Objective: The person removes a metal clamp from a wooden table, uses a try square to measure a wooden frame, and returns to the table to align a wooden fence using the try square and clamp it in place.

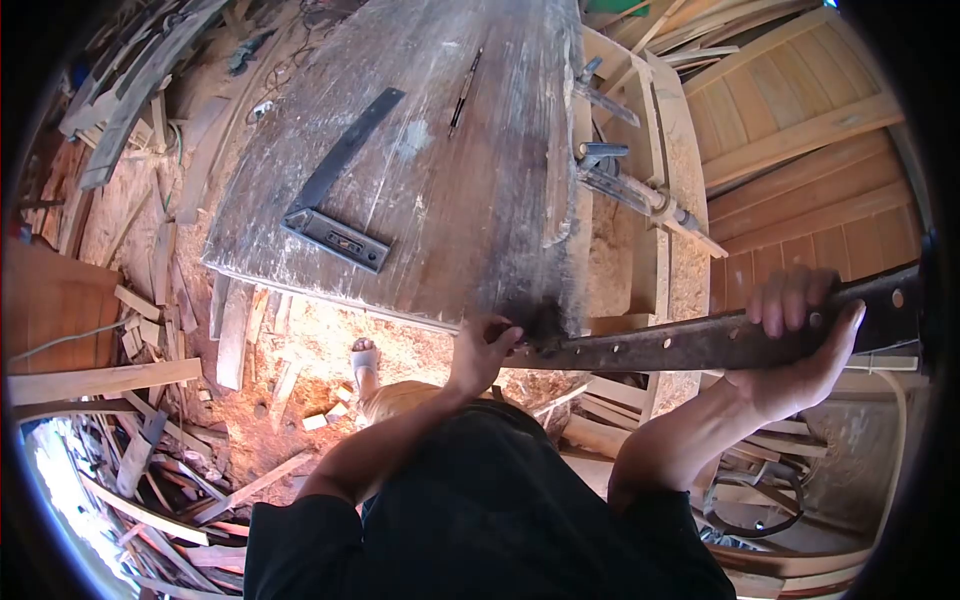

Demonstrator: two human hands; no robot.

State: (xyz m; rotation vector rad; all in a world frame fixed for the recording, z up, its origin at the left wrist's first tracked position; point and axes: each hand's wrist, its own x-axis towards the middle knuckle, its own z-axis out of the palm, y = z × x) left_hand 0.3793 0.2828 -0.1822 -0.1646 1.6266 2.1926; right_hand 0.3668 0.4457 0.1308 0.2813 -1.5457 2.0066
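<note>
I have the right fingers (773, 303) gripping a long, dark, hole-pierced metal bar (650, 347) at centre right; I can't tell whether the bunched left fingers (489, 324) hold its end. A scuffed brown wooden worktop (500, 210) fills upper centre; pale offcuts (234, 340) litter the left floor (240, 440).

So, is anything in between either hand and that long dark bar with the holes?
Nothing visible is. The right hand grips the long dark bar directly. The left hand is at its other end, near the workbench edge; whether those fingertips touch the bar is hard to tell.
</note>
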